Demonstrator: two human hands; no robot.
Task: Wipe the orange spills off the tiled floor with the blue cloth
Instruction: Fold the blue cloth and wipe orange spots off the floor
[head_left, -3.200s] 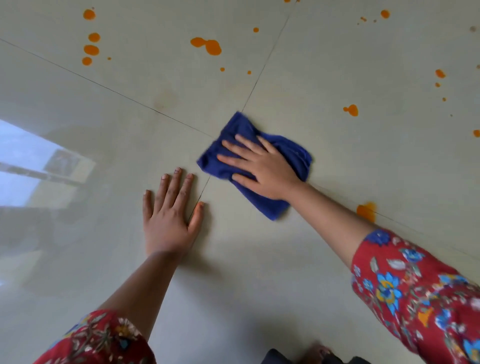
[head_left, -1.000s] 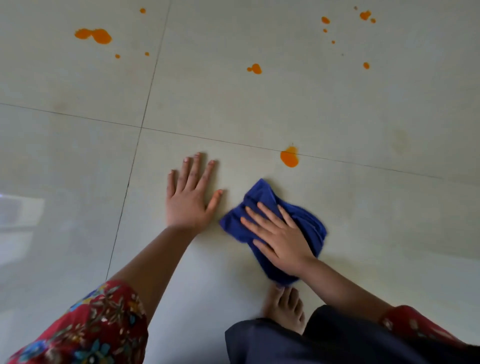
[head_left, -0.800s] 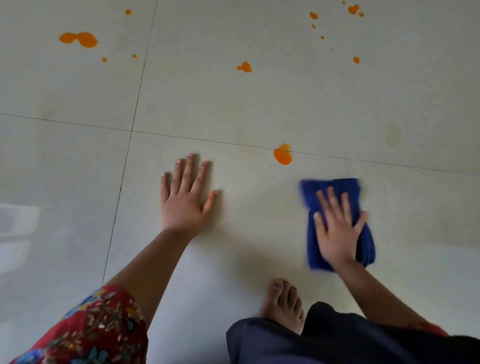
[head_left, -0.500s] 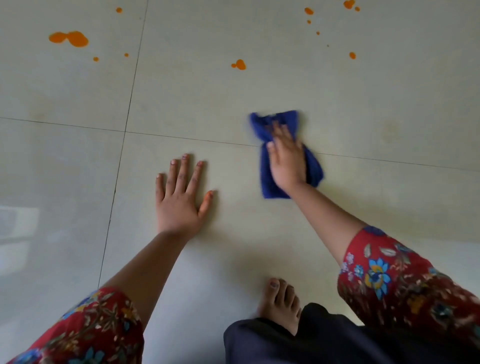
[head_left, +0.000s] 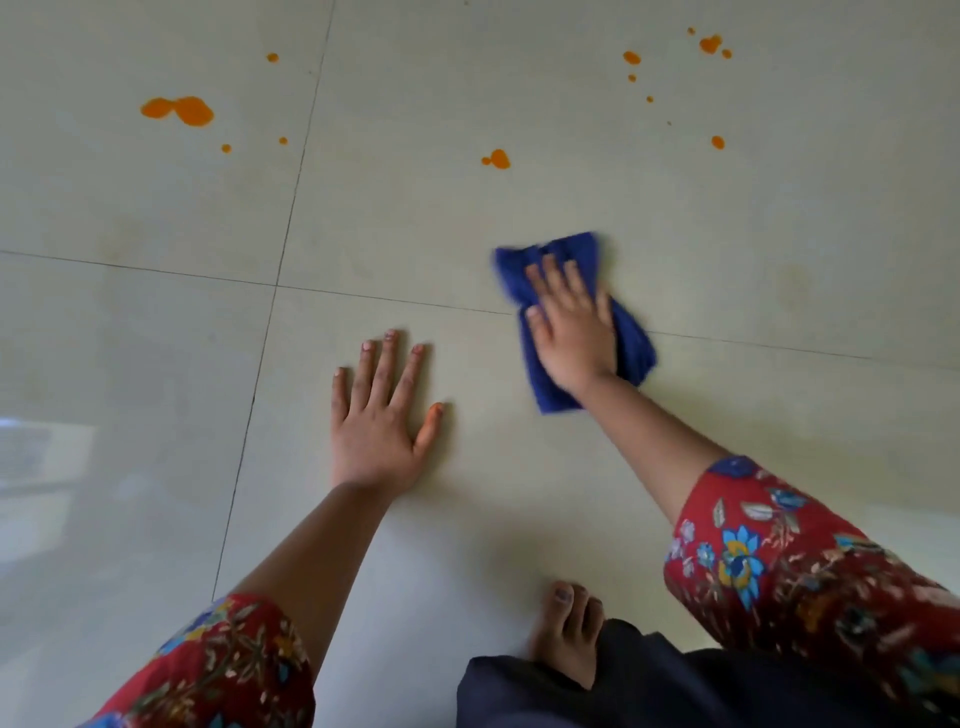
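Pale glossy tiled floor (head_left: 779, 218) fills the frame, with thin grout lines crossing left of centre. A person crouches over it in red floral sleeves, one bare foot (head_left: 569, 634) at lower centre.

Folded dark-blue cloth (head_left: 631, 343) lies flat on the floor right of centre, straddling the horizontal grout line (head_left: 395, 301). Right hand (head_left: 571, 332) rests on top of it, palm down, fingers straight and slightly spread, pressing rather than clutching. Cloth edges are blurred, so it is probably mid-stroke. Whether any orange lies under it cannot be told.

Left hand (head_left: 382, 421) sits just left of the cloth, apart from it, flat on bare tile, fingers extended, holding nothing. It looks like a brace for body weight.

Orange spills, all in the upper part of the frame and well clear of the cloth:
- double blot (head_left: 179, 110), upper left, the biggest
- rounded blob (head_left: 497, 159), upper centre, nearest the cloth
- scattered cluster (head_left: 709, 44), upper right
- single drop (head_left: 718, 142) below that cluster
- tiny drops (head_left: 226, 148) under the double blot

Doing the step well, as a judgement:
- Keep the palm weighting the whole cloth so it does not bunch.
- Push up-frame to the rounded blob first.
- Draw each mark inward rather than smearing it outward.
- Turn to a clean face before the big double blot.
- Run along the grout, where liquid may settle.
- Shift the bracing hand only onto wiped tile.
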